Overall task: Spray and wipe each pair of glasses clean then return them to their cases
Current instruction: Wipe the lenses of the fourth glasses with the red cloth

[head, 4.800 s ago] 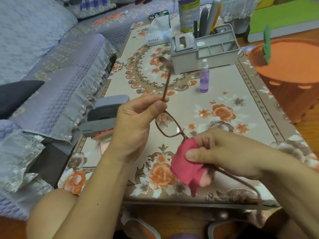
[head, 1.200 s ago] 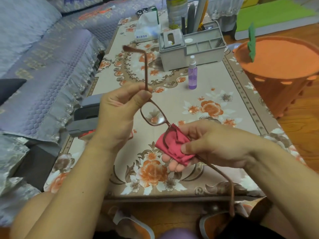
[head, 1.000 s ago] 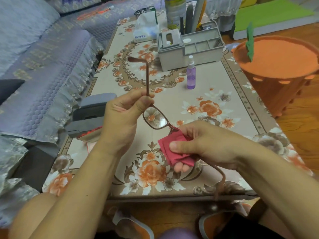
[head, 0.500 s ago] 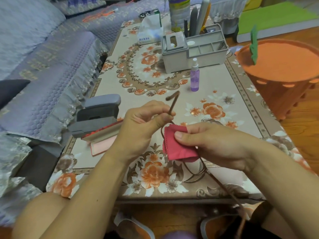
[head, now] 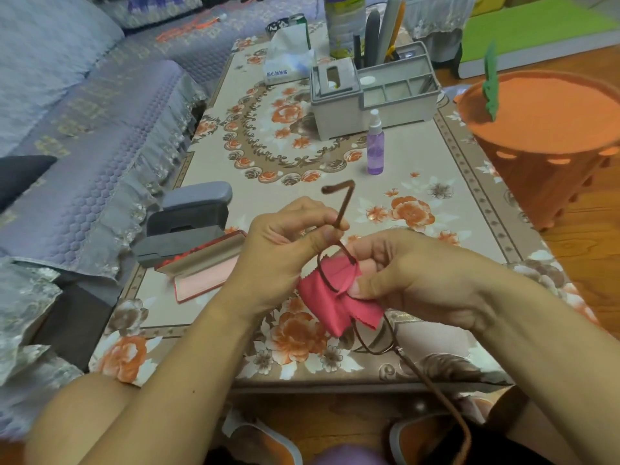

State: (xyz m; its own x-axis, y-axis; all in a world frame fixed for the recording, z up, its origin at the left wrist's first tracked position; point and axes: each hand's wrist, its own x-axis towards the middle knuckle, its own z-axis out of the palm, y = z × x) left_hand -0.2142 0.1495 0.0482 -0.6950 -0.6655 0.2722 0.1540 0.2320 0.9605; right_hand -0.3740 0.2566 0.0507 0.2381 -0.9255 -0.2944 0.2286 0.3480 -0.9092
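a person seated at a low table (head: 396, 196) covered in a flowered cloth cleans a pair of brown-framed glasses (head: 372, 344) held in the air over its near edge. the left hand (head: 285, 250) pinches one temple arm between thumb and forefinger near the hinge, the arm's hooked end sticking up above the knuckles. the right hand (head: 419, 280) has its thumb and fingers curled round a red cloth (head: 332, 297), which is folded over one lens so that part of the rim shows against it. the other lens hangs bare below the cloth, and the second temple arm trails down toward the person's lap. on the table to the left lie an open red case (head: 204, 270) with a pink lining and, just behind it, a grey case (head: 191, 213), also open. farther back, a small purple spray bottle (head: 375, 146) stands upright in front of a grey organiser box (head: 369, 95). an orange basket (head: 550, 135) sits on the floor to the right.
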